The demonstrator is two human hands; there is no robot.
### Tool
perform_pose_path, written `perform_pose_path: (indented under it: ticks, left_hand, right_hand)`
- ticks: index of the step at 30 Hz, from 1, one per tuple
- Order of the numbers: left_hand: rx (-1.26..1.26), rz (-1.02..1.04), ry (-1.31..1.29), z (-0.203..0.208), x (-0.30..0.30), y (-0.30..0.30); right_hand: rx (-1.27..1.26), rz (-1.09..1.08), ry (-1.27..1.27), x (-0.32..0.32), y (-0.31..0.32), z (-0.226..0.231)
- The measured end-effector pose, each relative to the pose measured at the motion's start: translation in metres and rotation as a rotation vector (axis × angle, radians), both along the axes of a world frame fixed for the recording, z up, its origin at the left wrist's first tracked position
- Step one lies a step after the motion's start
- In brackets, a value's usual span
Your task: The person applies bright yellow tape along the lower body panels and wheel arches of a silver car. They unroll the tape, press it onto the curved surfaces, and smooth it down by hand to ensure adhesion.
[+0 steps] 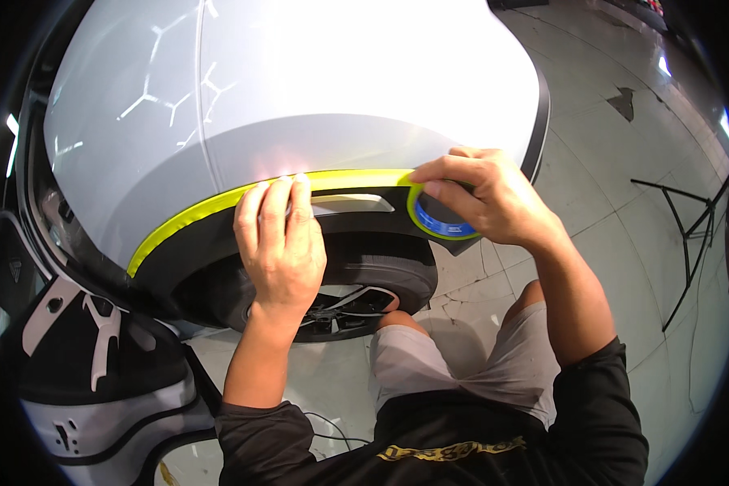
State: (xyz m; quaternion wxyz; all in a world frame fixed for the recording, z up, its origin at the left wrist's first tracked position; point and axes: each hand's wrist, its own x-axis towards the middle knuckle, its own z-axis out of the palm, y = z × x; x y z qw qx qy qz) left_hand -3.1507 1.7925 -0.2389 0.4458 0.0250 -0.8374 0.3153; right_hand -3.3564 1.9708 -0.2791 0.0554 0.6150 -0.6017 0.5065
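A strip of yellow-green masking tape [194, 215] runs along the edge of the silver car fender [275, 142], just above the black wheel-arch trim [178, 263]. My left hand [279, 243] lies against the arch with its fingertips pressing on the strip. To its right, my right hand [490, 194] grips the roll of masking tape [419, 219], which has a blue core. The tape stretches between the roll and my left fingertips along the fender's edge. My right fingers cover part of the roll.
Below the arch is the car's tire [417, 279] with its spoked wheel. An open car door [105, 421] stands at the lower left. A black tripod-like stand [688, 235] is on the tiled floor [599, 211] at the right. A dark cable [332, 429] lies near my left elbow.
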Motion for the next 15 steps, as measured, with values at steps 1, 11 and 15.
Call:
perform_pose_path:
  ticks: [1, 11, 15]
  left_hand:
    - [0.010, 0.021, -0.001, -0.002, 0.000, 0.002]
    - [-0.012, 0.006, -0.105, -0.017, -0.023, 0.019]
    - [-0.029, -0.010, -0.134, -0.018, -0.030, 0.023]
  right_hand:
    - [0.014, -0.048, -0.011, 0.000, -0.002, -0.002]
    - [-0.045, -0.066, -0.119, 0.010, -0.020, -0.017]
    - [-0.109, -0.039, -0.156, 0.011, -0.024, -0.025]
